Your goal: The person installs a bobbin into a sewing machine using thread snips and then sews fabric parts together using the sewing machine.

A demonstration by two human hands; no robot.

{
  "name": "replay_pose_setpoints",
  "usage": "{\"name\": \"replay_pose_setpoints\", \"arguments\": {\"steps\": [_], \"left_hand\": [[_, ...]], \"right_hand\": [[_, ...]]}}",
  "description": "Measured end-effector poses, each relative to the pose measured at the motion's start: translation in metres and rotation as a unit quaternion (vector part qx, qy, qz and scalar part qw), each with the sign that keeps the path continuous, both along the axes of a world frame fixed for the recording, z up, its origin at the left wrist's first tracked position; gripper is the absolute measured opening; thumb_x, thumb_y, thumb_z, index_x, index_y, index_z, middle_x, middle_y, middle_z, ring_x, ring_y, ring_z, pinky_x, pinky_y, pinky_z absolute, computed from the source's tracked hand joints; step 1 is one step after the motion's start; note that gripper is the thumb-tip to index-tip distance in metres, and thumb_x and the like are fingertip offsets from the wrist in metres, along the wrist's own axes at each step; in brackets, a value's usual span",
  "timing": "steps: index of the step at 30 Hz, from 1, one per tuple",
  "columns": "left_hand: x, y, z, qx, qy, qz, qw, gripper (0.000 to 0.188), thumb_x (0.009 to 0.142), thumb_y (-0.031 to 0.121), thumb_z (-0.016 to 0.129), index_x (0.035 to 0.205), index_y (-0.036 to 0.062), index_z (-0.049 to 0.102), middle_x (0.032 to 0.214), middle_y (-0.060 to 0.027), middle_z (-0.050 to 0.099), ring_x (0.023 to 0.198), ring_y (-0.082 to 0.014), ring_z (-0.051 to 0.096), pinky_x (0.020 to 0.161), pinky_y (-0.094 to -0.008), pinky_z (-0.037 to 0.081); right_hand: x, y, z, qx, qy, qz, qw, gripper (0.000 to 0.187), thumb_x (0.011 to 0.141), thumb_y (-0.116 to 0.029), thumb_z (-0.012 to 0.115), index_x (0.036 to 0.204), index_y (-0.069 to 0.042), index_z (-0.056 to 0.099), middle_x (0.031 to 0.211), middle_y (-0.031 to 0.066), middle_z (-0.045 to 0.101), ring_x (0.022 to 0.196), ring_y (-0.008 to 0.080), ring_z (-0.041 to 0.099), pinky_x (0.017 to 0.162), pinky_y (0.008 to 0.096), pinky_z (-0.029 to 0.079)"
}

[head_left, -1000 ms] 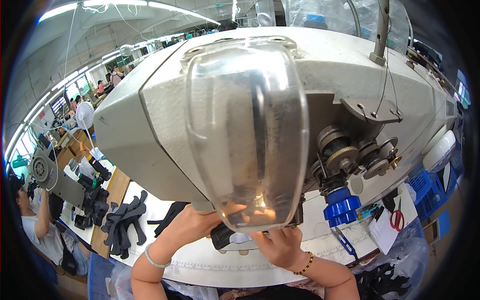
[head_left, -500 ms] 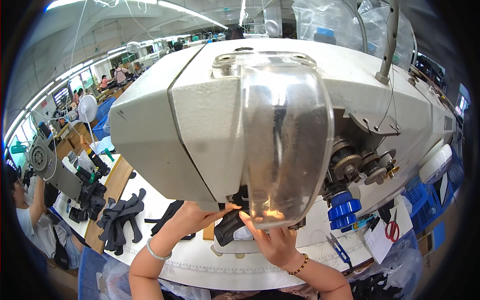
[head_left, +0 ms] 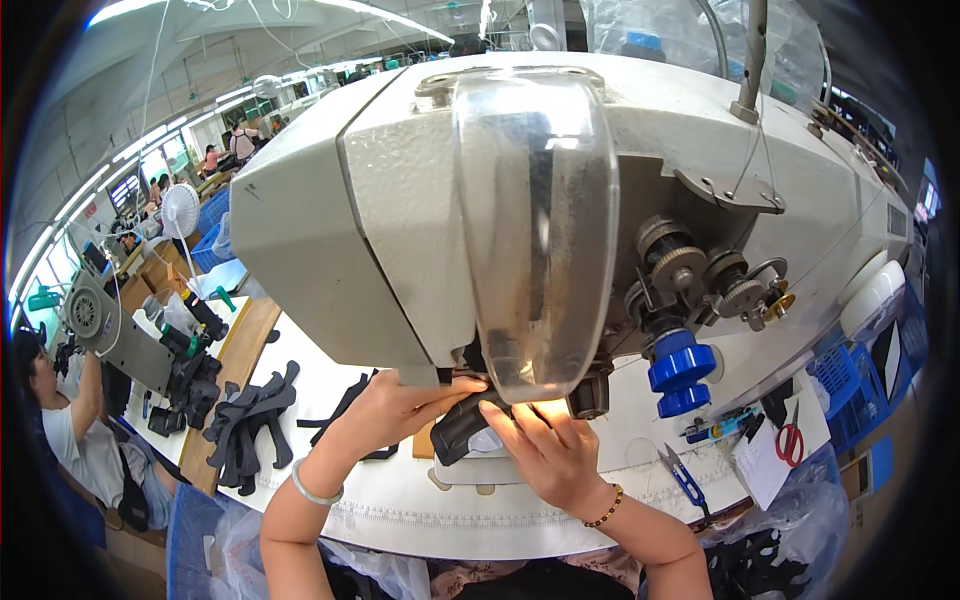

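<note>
A large white sewing machine (head_left: 400, 180) fills the middle of the view, with a clear plastic guard (head_left: 535, 230) at its front. Beneath the machine head lies a black fabric piece (head_left: 463, 428), its far end hidden under the guard. My left hand (head_left: 395, 408), with a pale bangle at the wrist, reaches in from the left and has its fingers pressed together at the far edge of the piece. My right hand (head_left: 550, 455), wearing a beaded bracelet, pinches the right side of the same piece. The needle area is hidden.
Black cut strips (head_left: 250, 420) lie in a pile on the left of the white table. On the right are blue thread snips (head_left: 685, 480), red-handled scissors (head_left: 789, 445) and a paper. Blue tension knobs (head_left: 682, 375) jut from the machine. Another person (head_left: 75, 430) works at far left.
The view has tilted, so the machine sits higher and more of its underside shows. Both hands stay on the black fabric piece, with barely any shift.
</note>
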State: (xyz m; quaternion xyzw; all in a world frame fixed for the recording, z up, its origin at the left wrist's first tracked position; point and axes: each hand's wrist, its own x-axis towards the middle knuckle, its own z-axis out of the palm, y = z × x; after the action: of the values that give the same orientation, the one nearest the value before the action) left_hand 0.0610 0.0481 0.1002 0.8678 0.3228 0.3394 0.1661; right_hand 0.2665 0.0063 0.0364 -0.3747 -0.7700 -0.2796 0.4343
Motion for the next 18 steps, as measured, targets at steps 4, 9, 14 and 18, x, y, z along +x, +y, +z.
{"name": "replay_pose_setpoints", "arguments": {"steps": [4, 9, 14, 18], "left_hand": [[0.004, -0.007, 0.008, 0.0, 0.049, 0.012, 0.999, 0.027, 0.082, 0.007, 0.062, 0.11, 0.0064, 0.065, 0.1, -0.011, 0.066, 0.087, -0.03, 0.064, 0.075, -0.0348, 0.053], [0.009, -0.048, 0.043, 0.009, 0.101, 0.037, 0.994, 0.033, 0.082, 0.002, 0.059, 0.115, 0.0037, 0.06, 0.107, -0.0149, 0.062, 0.084, -0.0341, 0.063, 0.074, -0.0368, 0.052], [-0.002, -0.089, 0.063, -0.079, 0.25, -0.131, 0.956, 0.053, 0.07, -0.006, 0.054, 0.122, 0.0046, 0.057, 0.12, -0.0172, 0.052, 0.108, -0.0328, 0.053, 0.091, -0.04, 0.043], [0.005, -0.101, 0.047, -0.082, 0.205, -0.148, 0.964, 0.032, 0.08, 0.009, 0.066, 0.111, 0.0049, 0.06, 0.108, -0.0123, 0.055, 0.096, -0.0283, 0.055, 0.084, -0.0365, 0.042]], "right_hand": [[0.002, -0.002, 0.006, -0.004, 0.008, 0.004, 1.0, 0.045, 0.064, -0.008, 0.066, 0.108, -0.018, 0.067, 0.084, -0.0026, 0.044, 0.077, 0.0124, 0.046, 0.055, 0.0233, 0.037], [0.009, -0.009, 0.017, -0.002, 0.014, 0.015, 1.0, 0.029, 0.066, -0.008, 0.068, 0.093, -0.018, 0.069, 0.095, -0.0022, 0.058, 0.086, 0.0136, 0.053, 0.063, 0.029, 0.042], [0.03, -0.018, 0.011, -0.037, -0.04, 0.243, 0.969, 0.024, 0.071, -0.01, 0.066, 0.094, -0.013, 0.063, 0.104, 0.0026, 0.06, 0.093, 0.0184, 0.058, 0.079, 0.0292, 0.05], [0.018, -0.004, 0.007, -0.176, 0.011, 0.443, 0.879, 0.025, 0.073, -0.006, 0.064, 0.097, -0.006, 0.059, 0.115, 0.0104, 0.057, 0.108, 0.026, 0.057, 0.09, 0.0335, 0.05]]}}
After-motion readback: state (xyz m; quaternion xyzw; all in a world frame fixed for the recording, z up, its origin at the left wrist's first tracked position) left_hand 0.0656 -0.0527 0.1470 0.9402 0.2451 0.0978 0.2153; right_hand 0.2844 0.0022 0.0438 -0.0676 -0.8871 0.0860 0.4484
